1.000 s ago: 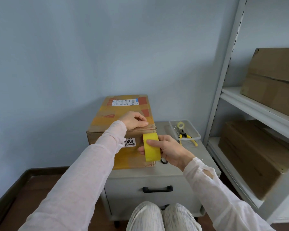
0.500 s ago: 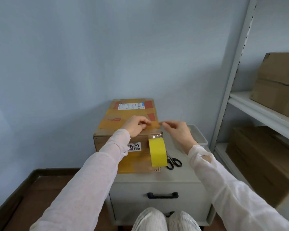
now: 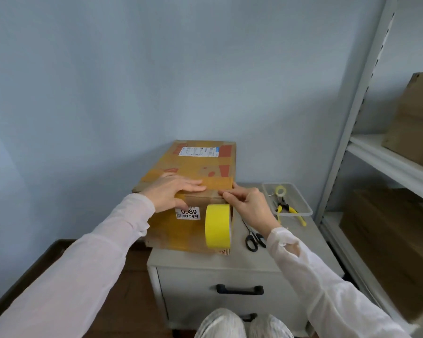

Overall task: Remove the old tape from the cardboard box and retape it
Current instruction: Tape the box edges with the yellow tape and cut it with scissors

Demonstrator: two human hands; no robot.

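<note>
We read "0989" on white label [image 3: 188, 213], front of brown cardboard box [image 3: 193, 167]. L hand [image 3: 171, 193] lies flat on box top; R hand [image 3: 249, 206] pinches tan tape strip [image 3: 217, 183] at near-right corner, yellow tape roll [image 3: 217, 225] hanging just below.

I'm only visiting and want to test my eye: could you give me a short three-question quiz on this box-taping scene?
1. True or false: the left hand lies flat on top of the cardboard box.
2. What colour is the tape roll against the box's front? A red, B yellow, C blue.
3. Which tool lies on the cabinet right of the box, outside the clear tray?
Key: 1 true; 2 B; 3 the black scissors.
</note>
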